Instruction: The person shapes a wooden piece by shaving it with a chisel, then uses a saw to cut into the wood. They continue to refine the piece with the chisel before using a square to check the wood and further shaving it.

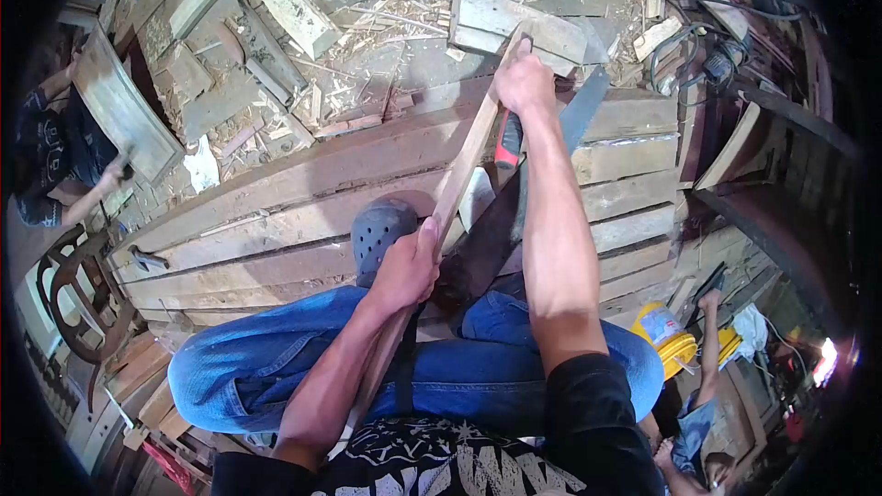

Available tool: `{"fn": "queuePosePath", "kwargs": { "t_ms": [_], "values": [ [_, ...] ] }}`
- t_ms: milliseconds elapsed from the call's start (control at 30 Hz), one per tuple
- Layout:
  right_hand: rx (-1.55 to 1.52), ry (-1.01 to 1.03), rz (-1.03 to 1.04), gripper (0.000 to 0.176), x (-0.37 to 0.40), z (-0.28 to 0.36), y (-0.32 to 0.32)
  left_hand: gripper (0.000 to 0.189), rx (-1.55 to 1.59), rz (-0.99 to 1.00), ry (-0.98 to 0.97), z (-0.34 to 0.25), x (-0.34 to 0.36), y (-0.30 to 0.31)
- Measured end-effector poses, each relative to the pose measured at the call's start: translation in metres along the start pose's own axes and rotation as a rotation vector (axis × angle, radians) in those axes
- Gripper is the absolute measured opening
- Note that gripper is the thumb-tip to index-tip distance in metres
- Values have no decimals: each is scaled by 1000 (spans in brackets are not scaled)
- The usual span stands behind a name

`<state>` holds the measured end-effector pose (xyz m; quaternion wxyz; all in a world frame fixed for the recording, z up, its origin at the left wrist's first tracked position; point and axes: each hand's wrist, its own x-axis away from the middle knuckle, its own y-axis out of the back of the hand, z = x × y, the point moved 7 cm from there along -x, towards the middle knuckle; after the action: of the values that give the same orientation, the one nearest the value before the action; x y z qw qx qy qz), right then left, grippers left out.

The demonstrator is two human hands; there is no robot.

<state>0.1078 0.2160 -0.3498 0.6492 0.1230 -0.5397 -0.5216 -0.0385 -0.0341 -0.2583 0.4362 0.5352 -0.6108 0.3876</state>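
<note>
A long, narrow wooden strip [464, 161] slants from my lap up to the boards ahead. My left hand [404, 266] is closed around its middle, thumb along the top. At the far end my right hand [526, 87] is shut in a fist against the strip, a small dark tip showing above the knuckles; whether that belongs to a tool in the fist I cannot tell. A red-and-black handle [507, 142] shows just below this hand. Right of my forearm a saw blade [586, 110] rests on the boards, its lower part hidden by the arm.
A clog-shod foot [381, 234] stands on the planks [303, 266]. Wood blocks [299, 14] and shavings lie ahead. At left another person [69, 147] holds a curved panel [124, 101]. A cord and power tool [721, 64], a yellow container [663, 335] and another person's arm [707, 349] are at right.
</note>
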Motion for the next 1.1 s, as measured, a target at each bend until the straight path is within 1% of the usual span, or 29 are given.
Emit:
{"fn": "queuePosePath", "kwargs": {
  "t_ms": [33,100,133,167,233,267,333,367,433,500,567,600,667,700,733,767,833,867,900,967,1000,1067,1100],
  "values": [
    [4,-4,6,51,-2,1,3,58,-40,-24,-12,-1,1,1],
    [25,-13,90,53,-10,1,7,58,-72,-31,-28,-1,1,0],
    [26,26,95,48,-17,3,8,59,-108,-43,-52,-3,1,1],
    [25,25,94,48,-22,4,10,59,-109,-43,-52,-3,2,1],
    [72,4,192,39,-25,7,14,59,-132,-45,-60,-6,2,1],
    [77,14,167,35,-24,9,18,59,-135,-41,-63,-5,1,0],
    [75,24,170,36,-26,9,19,60,-183,-75,-138,-7,-1,2],
    [69,39,177,37,-27,10,18,60,-183,-75,-139,-8,-1,2],
    [80,33,203,38,-34,11,15,61,-191,-68,-40,-9,1,3],
    [91,24,227,39,-37,8,10,61,-214,-72,-49,-8,-2,4],
    [43,28,67,40,-39,10,13,62,-235,-79,-69,-8,-7,5],
    [42,-12,100,41,-42,8,8,61,-199,-83,-88,-7,-7,5],
    [59,-6,110,41,-57,-3,-1,60,-165,-83,-114,0,-6,2],
    [70,8,117,40,-59,2,1,60,-195,-92,-153,2,-4,3],
    [65,3,39,39,-56,-1,9,59,-224,-106,-193,2,-3,6],
    [54,4,33,39,-59,2,12,59,-234,-110,-199,2,-4,7],
    [192,77,189,41,-73,-1,2,60,-362,-147,-144,6,-2,8],
    [316,207,189,49,-97,-10,-18,61,-323,-146,-156,7,-5,8],
    [319,209,188,49,-93,-7,-14,61,-320,-146,-158,3,-4,9],
    [115,56,108,54,-70,-7,5,63,-224,-74,-95,2,-2,4],
    [117,68,104,54,-64,-10,3,63,-218,-82,-103,1,0,6],
    [-62,83,-43,55,-61,-25,1,65,-149,-6,3,7,-1,3],
    [-66,93,-48,55,-60,-29,-7,65,-148,-15,-5,6,0,3]
  ]
}}
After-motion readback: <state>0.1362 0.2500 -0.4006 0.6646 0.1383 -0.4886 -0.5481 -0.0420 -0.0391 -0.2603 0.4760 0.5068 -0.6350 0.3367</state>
